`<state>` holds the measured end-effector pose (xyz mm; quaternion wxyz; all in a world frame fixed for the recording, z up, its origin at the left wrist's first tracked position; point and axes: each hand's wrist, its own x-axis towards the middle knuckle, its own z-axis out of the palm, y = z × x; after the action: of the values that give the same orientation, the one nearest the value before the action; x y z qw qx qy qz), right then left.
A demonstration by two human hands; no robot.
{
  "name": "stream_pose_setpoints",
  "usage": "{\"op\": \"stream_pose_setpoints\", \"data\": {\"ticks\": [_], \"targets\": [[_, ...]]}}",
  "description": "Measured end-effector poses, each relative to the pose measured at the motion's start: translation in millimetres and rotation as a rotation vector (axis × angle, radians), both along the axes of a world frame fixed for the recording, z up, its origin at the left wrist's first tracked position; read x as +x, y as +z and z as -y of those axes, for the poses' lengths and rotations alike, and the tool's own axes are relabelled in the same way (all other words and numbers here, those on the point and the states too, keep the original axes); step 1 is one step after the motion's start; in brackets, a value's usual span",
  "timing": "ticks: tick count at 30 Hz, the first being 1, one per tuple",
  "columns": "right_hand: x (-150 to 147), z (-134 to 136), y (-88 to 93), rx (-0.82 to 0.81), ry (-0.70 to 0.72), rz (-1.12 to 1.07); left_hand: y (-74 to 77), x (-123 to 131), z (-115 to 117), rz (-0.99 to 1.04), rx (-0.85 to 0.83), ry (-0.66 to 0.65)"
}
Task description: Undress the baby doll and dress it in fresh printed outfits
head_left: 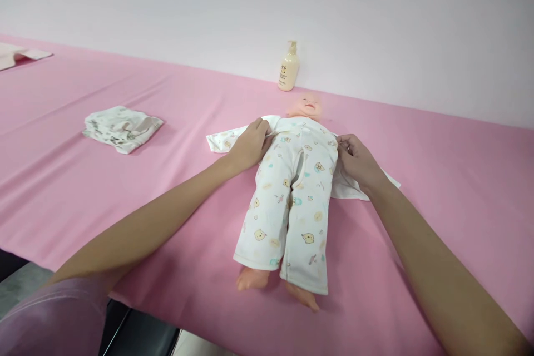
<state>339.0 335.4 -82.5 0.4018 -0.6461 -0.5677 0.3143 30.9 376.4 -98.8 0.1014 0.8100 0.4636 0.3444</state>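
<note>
A baby doll lies on its back with its feet toward me. It wears white printed pants, pulled high over its chest, with a slit at the crotch. A white printed top spreads out on both sides beneath the pants. At the left edge of the waistband, my left hand is closed, pinching the pants' fabric. My right hand pinches the waistband's opposite side with bent fingers. The doll's bare feet stick out of the pant legs.
A cream pump bottle stands behind the doll's head, near the white wall. To the left lies a folded printed cloth. A pale pink cloth is at the far left. Pink fabric covers the table; a black chair shows below its front edge.
</note>
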Motion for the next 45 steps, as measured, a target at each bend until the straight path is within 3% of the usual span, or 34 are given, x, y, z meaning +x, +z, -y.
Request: {"op": "stream_pose_setpoints", "data": {"ticks": [4, 7, 11, 13, 15, 17, 19, 23, 28, 32, 39, 45], "targets": [[0.2, 1.3, -13.8, 0.149, -0.002, 0.166, 4.9, -3.4, -3.0, 0.056, -0.066, -0.025], [-1.1, 4.3, -13.2, 0.269, -0.04, 0.314, 14.5, -0.1, 2.6, 0.118, -0.09, 0.029], [-15.1, 24.9, 17.7, 0.471, -0.052, 0.445, 36.8, 10.0, 38.6, 0.084, 0.061, 0.012], [-27.7, 45.6, 38.1, 0.49, 0.055, 0.464, 47.6, 12.7, 64.5, 0.053, 0.092, -0.1], [-40.2, 69.0, 52.5, 0.457, 0.283, 0.488, 53.8, 11.4, 87.5, -0.03, 0.067, -0.265], [-48.5, 88.3, 56.6, 0.451, 0.523, 0.608, 54.2, 6.8, 102.5, -0.158, 0.033, -0.378], [-50.7, 98.9, 52.2, 0.454, 0.636, 0.742, 50.5, 1.2, 108.7, -0.273, 0.012, -0.401], [-49.2, 96.6, 40.9, 0.405, 0.602, 0.834, 41.8, -2.2, 106.6, -0.386, 0.045, -0.367], [-63.2, 88.1, 47.2, 0.424, 0.607, 0.995, 40.9, 7.7, 108.8, -0.547, 0.257, -0.359], [-66.2, 81.6, 50.9, 0.334, 0.636, 0.884, 41.9, 13.4, 116.1, -0.601, 0.314, -0.344], [-49.6, 72.0, 58.2, 0.171, 0.714, 0.58, 44.8, 14.1, 115.0, -0.541, 0.203, -0.307], [-46.2, 70.8, 58.9, 0.071, 0.615, 0.363, 53.4, -0.5, 110.5, -0.202, -0.076, -0.306]]}}
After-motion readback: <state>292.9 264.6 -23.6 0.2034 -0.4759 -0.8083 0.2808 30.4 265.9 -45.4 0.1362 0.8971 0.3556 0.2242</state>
